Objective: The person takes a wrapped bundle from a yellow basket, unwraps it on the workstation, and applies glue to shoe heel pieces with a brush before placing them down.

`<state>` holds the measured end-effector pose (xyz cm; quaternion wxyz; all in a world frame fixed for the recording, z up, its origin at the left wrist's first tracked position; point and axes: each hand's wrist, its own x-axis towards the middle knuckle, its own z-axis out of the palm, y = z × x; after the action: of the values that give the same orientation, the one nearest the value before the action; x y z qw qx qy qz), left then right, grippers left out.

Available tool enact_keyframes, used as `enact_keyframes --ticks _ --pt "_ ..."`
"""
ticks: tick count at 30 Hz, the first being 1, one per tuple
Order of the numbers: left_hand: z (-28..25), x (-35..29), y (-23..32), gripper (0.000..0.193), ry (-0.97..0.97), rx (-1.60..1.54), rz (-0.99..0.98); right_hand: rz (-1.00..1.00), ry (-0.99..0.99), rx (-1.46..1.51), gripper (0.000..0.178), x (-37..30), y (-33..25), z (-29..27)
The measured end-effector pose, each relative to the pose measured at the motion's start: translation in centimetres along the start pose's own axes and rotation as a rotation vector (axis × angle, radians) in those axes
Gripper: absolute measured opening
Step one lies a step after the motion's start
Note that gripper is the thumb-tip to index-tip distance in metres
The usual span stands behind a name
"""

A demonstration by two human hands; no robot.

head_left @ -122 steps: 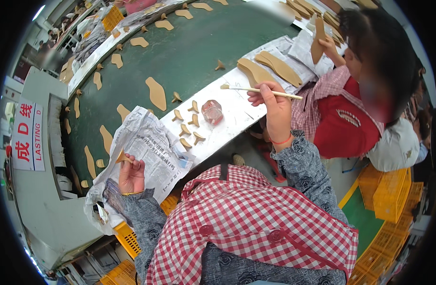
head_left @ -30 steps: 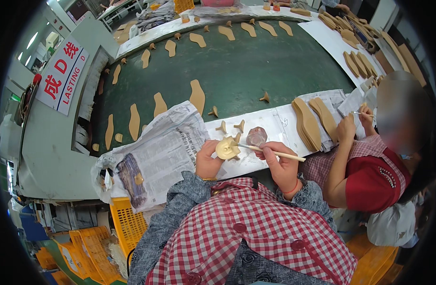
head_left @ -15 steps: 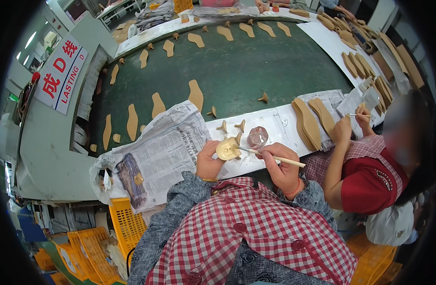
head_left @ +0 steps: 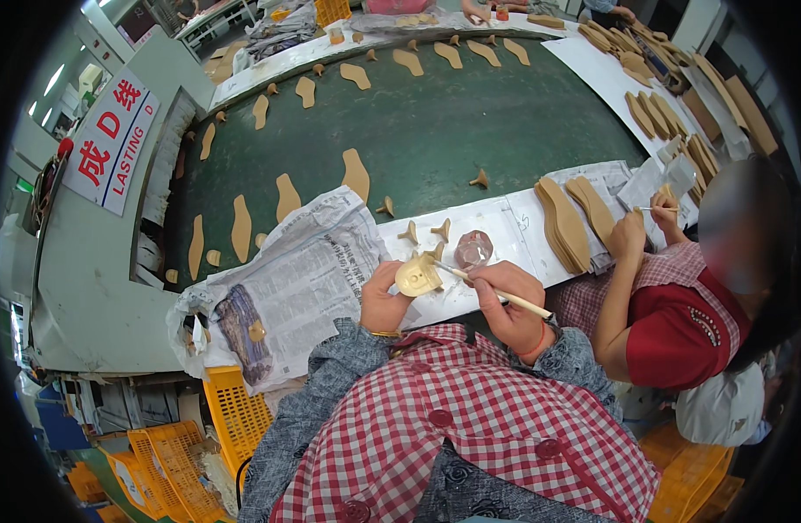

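Observation:
In front of my chest, my left hand [head_left: 385,298] grips a cream shoe heel [head_left: 416,277], its hollowed top face turned up toward me. Between the fingers of my right hand [head_left: 512,305] is a thin brush [head_left: 527,305] with a pale handle, its tip at the right edge of the heel. A clear faceted glass jar [head_left: 473,250] stands just beyond, on white paper [head_left: 514,228]. Two tan heels [head_left: 407,233] sit on that paper beside the jar, and part of another shows behind the held one.
Tan insoles [head_left: 241,228] and small heels line the green work surface [head_left: 391,113]. Stacked insoles [head_left: 561,225] lie to my right, near a co-worker's hand [head_left: 627,234]. Crumpled newspaper [head_left: 304,288] covers the near left edge. A yellow crate [head_left: 235,410] stands below it.
The brush tip has shifted slightly up at the heel's right edge, and its handle slopes more steeply. My left hand stays nearly still. Pieces on the green surface appear slightly further left.

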<state>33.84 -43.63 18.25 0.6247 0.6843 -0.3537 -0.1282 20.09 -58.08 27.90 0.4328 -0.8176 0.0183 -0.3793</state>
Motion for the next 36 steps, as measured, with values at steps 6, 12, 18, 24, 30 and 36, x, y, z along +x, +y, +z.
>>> enact_keyframes --ticks 6,12,18,24,30,36 --pt "0.1 0.2 0.6 0.024 0.083 0.12 0.091 0.017 -0.002 -0.073 0.007 -0.1 0.4 0.4" --pt "0.0 0.4 1.1 0.023 0.115 0.255 0.179 0.024 0.036 -0.003 0.006 -0.1 -0.1 0.6" --pt "-0.3 0.7 1.3 0.024 0.13 0.364 0.268 0.102 0.056 -0.079 0.005 -0.5 0.3 0.0" --pt "-0.5 1.1 2.2 0.025 0.112 0.48 0.352 0.064 0.04 -0.121 0.004 -0.5 0.4 0.2" --pt "-0.5 1.2 2.0 0.027 0.104 0.572 0.397 0.078 0.024 -0.089 0.003 -0.5 0.2 0.2" --pt "-0.6 1.3 0.9 0.026 0.108 0.584 0.347 0.093 0.14 -0.134 0.004 -0.9 1.5 -1.1"
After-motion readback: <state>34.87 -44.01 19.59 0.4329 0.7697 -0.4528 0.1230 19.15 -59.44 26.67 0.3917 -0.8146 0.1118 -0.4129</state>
